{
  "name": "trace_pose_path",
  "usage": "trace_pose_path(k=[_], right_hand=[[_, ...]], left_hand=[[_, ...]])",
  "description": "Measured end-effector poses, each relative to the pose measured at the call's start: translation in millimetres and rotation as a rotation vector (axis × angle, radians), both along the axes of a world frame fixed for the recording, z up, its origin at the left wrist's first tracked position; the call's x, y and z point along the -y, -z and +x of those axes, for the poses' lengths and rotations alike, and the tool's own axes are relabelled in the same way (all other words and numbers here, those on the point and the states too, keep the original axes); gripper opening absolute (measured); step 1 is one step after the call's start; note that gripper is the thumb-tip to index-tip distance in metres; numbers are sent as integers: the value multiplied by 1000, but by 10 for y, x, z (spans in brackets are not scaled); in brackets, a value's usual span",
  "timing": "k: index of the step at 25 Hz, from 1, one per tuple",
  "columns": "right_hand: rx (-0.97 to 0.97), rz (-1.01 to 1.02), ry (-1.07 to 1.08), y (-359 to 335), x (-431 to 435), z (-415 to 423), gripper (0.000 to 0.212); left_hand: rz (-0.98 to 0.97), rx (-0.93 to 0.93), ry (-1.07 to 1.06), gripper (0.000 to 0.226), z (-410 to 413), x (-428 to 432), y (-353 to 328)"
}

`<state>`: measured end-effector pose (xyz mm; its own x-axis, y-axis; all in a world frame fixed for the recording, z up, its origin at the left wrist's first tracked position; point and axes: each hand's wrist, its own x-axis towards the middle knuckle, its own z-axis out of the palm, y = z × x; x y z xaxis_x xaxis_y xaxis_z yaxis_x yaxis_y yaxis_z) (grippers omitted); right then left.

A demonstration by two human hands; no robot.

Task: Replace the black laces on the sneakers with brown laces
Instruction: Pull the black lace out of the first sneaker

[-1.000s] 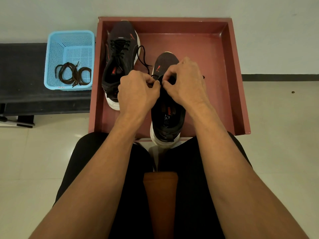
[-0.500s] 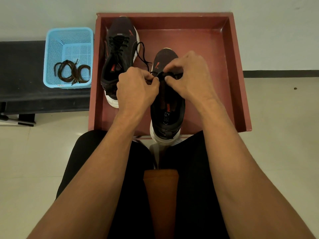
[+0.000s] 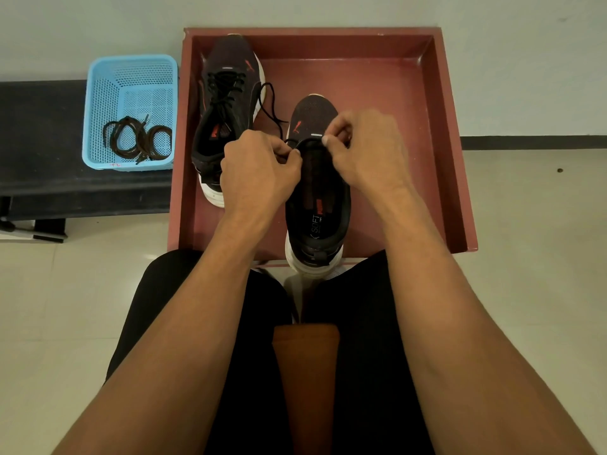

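Left hand (image 3: 262, 169): fingers curled, pinching a thin black lace (image 3: 289, 140) at the near sneaker (image 3: 317, 208) throat.
Right hand (image 3: 364, 149): fingertips pinch the near sneaker's eyelet edge; anything under them is hidden.
Near sneaker: in red tray (image 3: 443, 126), heel over the front rim.
Far sneaker (image 3: 226, 116): laced, heel behind left hand.
Brown laces (image 3: 138, 141): coiled in blue basket (image 3: 131, 59).

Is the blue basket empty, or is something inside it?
Not empty. The blue basket holds the brown laces, which lie coiled in loops on its floor near the front wall.
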<state>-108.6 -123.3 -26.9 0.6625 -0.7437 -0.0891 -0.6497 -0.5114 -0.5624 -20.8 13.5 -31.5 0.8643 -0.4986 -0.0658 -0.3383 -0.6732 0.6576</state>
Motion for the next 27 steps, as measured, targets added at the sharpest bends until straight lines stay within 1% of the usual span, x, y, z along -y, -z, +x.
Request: trace_pose_path(k=[2,4,5,6,8,9,12,14,16,18,21,24,27], right_hand=[[63,-1,160,-12,164,-109,17],[128,-33,287,-17,268,-225,6],[158,-51,321,-19,284,-252,6],[190,-76,329,-10,286,-253,11],[219,-111,263,-5,247,-195,16],[205,-94,200,-23,206,-154,14],[110,28,1,-37,83,-57,5],[52,27,-73,-24,23,-23,6],[35,33,-116,-1,-26,19,10],[-2,23,-141,10,-82,59,16],[-44,-49,-107,19,-169,95,20],[-67,-111,-75,6,-208,110,15],[-69,-108,-65,-1,-245,113,7]], left_hand=[[5,-3,0,16,8,-7,4],[9,-9,-2,15,21,-9,4],[10,-10,-1,15,24,-8,5],[9,-11,1,16,22,-7,4],[11,-11,4,16,13,-7,-5],[17,-11,5,16,9,-6,-8],[32,-15,3,17,-5,17,-14],[35,-10,-5,20,-18,43,-21],[33,-5,-16,21,-28,58,-32],[22,-1,-19,19,-30,59,-30],[7,10,-18,17,-29,47,-34],[-5,18,-12,16,-37,42,-37],[-17,13,-9,15,-52,44,-50]])
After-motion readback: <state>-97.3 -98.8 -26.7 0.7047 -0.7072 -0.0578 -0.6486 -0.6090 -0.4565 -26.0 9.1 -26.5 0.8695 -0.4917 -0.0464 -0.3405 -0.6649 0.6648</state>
